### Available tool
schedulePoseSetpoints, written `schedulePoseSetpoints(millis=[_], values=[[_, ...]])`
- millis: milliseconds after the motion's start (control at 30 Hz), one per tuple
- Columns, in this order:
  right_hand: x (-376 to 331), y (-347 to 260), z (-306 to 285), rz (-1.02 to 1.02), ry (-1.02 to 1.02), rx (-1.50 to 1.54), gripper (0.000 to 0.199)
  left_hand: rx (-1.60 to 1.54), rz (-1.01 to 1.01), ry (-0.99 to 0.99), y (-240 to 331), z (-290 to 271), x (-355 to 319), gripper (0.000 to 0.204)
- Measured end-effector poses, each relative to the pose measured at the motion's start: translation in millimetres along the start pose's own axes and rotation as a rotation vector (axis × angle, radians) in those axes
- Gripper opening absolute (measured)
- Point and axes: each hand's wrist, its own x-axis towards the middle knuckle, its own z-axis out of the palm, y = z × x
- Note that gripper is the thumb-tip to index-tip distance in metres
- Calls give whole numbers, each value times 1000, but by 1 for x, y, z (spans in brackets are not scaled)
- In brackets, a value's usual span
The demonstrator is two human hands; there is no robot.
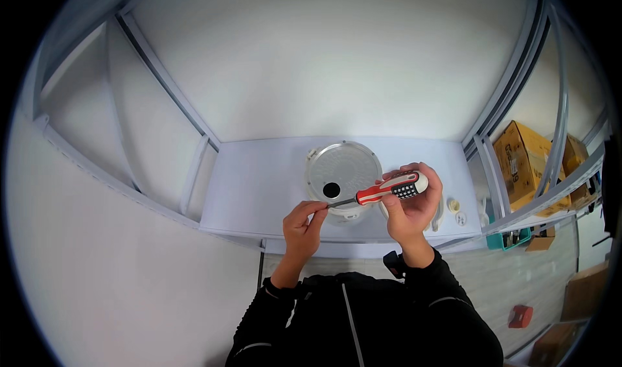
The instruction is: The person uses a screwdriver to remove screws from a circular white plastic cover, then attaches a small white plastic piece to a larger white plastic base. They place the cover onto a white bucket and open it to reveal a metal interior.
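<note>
My right hand (418, 201) is closed round the red, white and black handle of a screwdriver (379, 192), held sideways above the table. Its dark shaft points left, and my left hand (304, 224) pinches at the tip with thumb and fingers. Whether a small part also sits between those fingertips, I cannot make out. Under the shaft stands a round white appliance part (346, 163) with a silvery disc-like top and a dark round spot near its front. Partly hidden behind my right hand lies a white, curved part (438, 216).
On the white table (256, 192), small round pieces (453, 205) lie to the right. Grey metal frame posts (165, 75) flank the table. Beyond the right side are cardboard boxes (521, 159), a teal bin (508, 238) and a red stool (520, 316) on the floor.
</note>
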Motion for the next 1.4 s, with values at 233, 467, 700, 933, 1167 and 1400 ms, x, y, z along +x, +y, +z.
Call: schedulePoseSetpoints(millis=[233, 467, 700, 933, 1167, 1400], values=[[3, 6, -6, 86, -38, 56, 76, -53, 16, -69, -11, -2, 1, 15], [9, 1, -13, 359, -117, 216, 85, -116, -79, -180, -17, -1, -3, 16], [4, 2, -24, 352, -173, 53, 92, -4, -23, -333, -14, 2, 1, 16], [-3, 14, -25, 349, -96, -53, 101, 78, 40, -331, -7, 9, 1, 15], [0, 8, -7, 432, -227, 117, 103, 374, 240, -236, -18, 10, 14, 20], [-2, 21, 10, 368, -335, 28, 97, 487, 173, -257, -40, 0, 21, 23]])
